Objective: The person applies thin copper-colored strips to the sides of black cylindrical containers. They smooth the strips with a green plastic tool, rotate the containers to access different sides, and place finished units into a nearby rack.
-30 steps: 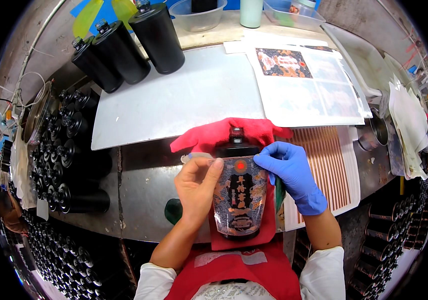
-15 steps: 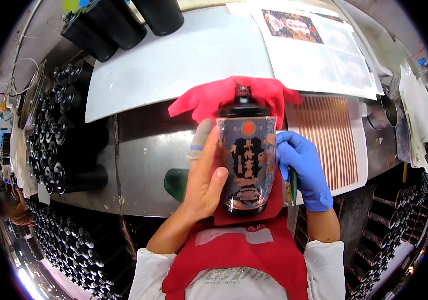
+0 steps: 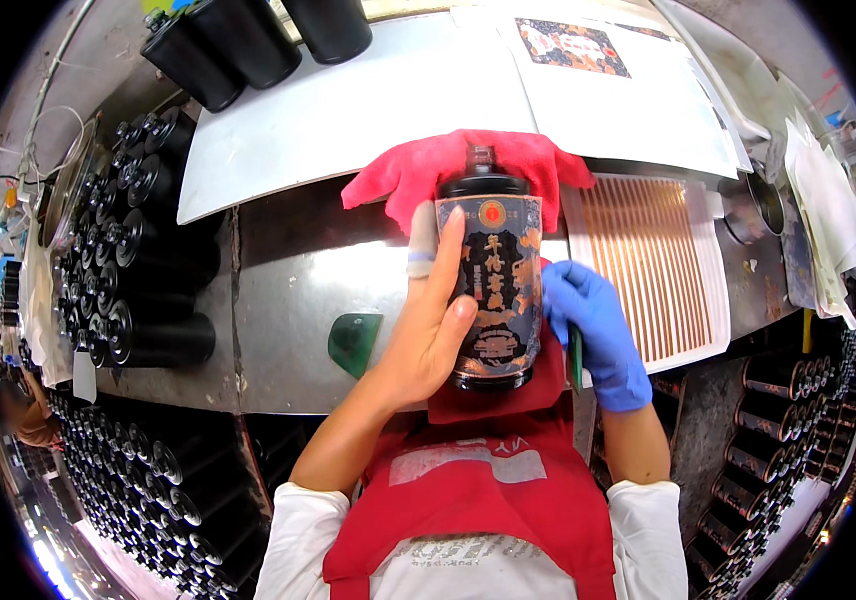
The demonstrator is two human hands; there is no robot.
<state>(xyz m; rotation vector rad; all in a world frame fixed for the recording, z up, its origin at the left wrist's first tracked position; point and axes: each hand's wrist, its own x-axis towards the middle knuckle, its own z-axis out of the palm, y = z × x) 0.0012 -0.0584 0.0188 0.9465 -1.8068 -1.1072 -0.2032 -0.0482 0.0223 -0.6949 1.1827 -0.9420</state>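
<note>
A black bottle (image 3: 486, 360) with a dark label of copper, red and gold print lies on a red cloth, its neck pointing away from me. My left hand (image 3: 420, 335), bare but for pale finger covers, grips its left side, with the index finger and thumb on the label's front. My right hand (image 3: 598, 325), in a blue glove, is closed around a thin green scraper (image 3: 575, 358), seen edge-on. Its fingertips are at the bottle's right edge. A flat dark-green piece (image 3: 353, 342) lies on the metal table left of my left hand.
A pink-red cloth (image 3: 388, 180) lies beyond the bottle. Sheets of copper-striped strips (image 3: 648, 270) and a printed label sheet (image 3: 573, 47) are to the right. Plain black bottles (image 3: 163, 340) crowd the left; more stand on the far board (image 3: 348, 130). Labelled bottles (image 3: 748, 460) fill the lower right.
The bottle has turned slightly, so its label faces up more squarely. My left index finger has moved from the bottle's edge onto the label. My right hand still has the scraper.
</note>
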